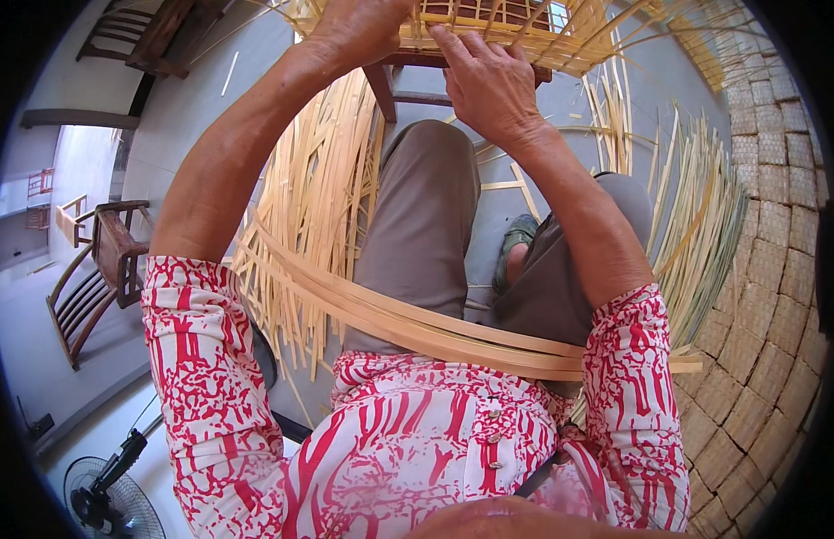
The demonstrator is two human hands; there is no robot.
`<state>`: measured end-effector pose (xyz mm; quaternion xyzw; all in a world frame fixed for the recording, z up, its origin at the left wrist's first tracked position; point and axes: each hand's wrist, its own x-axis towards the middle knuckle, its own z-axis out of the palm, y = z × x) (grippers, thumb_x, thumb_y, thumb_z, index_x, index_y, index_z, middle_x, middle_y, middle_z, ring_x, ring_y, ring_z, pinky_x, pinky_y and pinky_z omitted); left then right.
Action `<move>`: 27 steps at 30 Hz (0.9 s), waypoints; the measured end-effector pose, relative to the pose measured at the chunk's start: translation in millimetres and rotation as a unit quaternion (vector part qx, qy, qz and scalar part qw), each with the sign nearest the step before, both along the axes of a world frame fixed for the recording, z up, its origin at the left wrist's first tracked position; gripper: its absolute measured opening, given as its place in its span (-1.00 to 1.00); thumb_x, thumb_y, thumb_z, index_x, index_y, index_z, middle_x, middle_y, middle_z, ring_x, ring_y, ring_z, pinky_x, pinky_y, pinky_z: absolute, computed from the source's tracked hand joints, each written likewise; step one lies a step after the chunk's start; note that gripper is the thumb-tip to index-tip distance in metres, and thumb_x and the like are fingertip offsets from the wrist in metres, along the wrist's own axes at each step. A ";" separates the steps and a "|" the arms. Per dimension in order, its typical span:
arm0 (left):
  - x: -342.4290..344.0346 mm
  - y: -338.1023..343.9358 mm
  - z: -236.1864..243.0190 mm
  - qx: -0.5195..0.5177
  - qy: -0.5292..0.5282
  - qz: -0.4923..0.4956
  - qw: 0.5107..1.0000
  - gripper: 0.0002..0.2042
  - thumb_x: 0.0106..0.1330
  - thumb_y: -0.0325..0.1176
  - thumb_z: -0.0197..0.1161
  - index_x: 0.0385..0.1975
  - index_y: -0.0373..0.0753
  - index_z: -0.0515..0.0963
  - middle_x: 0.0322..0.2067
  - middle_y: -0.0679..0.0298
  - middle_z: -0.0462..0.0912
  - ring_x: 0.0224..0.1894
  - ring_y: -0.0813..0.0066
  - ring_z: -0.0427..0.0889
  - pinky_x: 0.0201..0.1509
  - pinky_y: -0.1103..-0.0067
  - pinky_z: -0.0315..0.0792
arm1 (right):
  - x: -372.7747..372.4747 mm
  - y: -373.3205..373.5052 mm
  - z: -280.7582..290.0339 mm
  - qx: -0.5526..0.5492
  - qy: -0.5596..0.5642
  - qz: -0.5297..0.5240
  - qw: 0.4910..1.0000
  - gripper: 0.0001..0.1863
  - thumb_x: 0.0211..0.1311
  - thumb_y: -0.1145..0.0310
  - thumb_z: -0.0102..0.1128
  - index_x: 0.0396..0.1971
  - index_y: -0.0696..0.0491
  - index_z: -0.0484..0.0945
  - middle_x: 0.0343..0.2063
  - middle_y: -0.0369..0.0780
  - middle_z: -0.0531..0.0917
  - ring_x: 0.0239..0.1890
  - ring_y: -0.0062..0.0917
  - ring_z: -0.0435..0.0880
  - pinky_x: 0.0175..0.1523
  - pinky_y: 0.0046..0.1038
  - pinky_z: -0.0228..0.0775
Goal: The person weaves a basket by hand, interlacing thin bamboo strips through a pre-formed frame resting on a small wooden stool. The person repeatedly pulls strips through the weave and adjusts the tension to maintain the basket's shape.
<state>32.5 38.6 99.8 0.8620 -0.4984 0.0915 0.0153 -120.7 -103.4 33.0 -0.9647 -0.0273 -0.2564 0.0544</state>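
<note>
At the top, a partly woven yellow bamboo basket [565,36] with loose strip ends rests on a dark wooden stool [381,90]. My left hand [363,27] is at the basket's left, partly cut off by the frame, its fingers curled on something I cannot make out. My right hand [489,81] grips the lower edge of the basket with bent fingers. Long flat strips [471,346] lie across my lap. A thick bundle of pale strips [300,171] lies to the left of my legs.
Greenish thin strips [704,207] and stacks of woven pieces [772,296] line the right side. More strips [610,121] lie behind my right arm. Wooden chairs [116,256] stand at the left, and a black fan [107,490] is at the lower left.
</note>
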 end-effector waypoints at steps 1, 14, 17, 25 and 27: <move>-0.8 0.0 0.0 0.006 -0.015 0.002 1.000 -0.91 0.05 -0.46 0.22 -0.47 -0.28 0.62 -0.50 -0.04 0.68 -0.34 -0.04 0.73 -0.26 0.19 0.61 | 0.2 1.1 -1.9 -0.005 -0.009 -0.006 1.000 -0.42 0.23 0.36 0.17 0.29 -0.08 0.38 -0.15 -0.20 0.63 -0.14 -0.31 0.69 -0.05 -0.11 0.39; -3.7 1.7 5.9 -0.066 -0.005 -0.026 0.997 -0.69 0.13 -0.14 0.39 -0.42 -0.28 0.56 -0.53 -0.04 0.65 -0.39 -0.06 0.70 -0.32 0.20 0.57 | 10.1 1.9 -2.0 0.029 -0.077 -0.016 0.997 -0.57 0.14 0.38 0.22 0.07 -0.05 0.54 -0.24 -0.20 0.71 -0.18 -0.27 0.72 0.01 -0.09 0.37; 1.6 -1.0 17.3 -0.053 0.004 -0.002 0.999 -0.74 0.15 -0.19 0.34 -0.46 -0.30 0.57 -0.55 -0.06 0.64 -0.41 -0.09 0.70 -0.33 0.17 0.57 | 9.6 1.2 2.1 0.046 -0.065 -0.002 0.997 -0.51 0.13 0.36 0.17 0.14 -0.03 0.52 -0.26 -0.15 0.68 -0.19 -0.23 0.70 0.00 -0.11 0.42; -10.4 -0.1 24.5 -0.014 -0.007 -0.047 0.999 -0.85 0.15 -0.34 0.24 -0.48 -0.31 0.59 -0.53 -0.07 0.65 -0.41 -0.06 0.71 -0.32 0.18 0.58 | -0.3 9.2 15.2 0.046 -0.041 0.029 0.998 -0.40 0.09 0.44 0.10 0.23 -0.07 0.49 -0.19 -0.17 0.63 -0.13 -0.29 0.65 0.07 -0.11 0.30; -7.8 0.7 24.8 -0.002 -0.014 -0.059 0.998 -0.87 0.13 -0.37 0.23 -0.50 -0.31 0.59 -0.53 -0.06 0.65 -0.41 -0.05 0.71 -0.33 0.19 0.58 | 1.2 8.9 11.0 0.046 -0.042 0.028 0.998 -0.39 0.09 0.43 0.10 0.24 -0.09 0.48 -0.20 -0.18 0.64 -0.13 -0.29 0.64 0.07 -0.12 0.29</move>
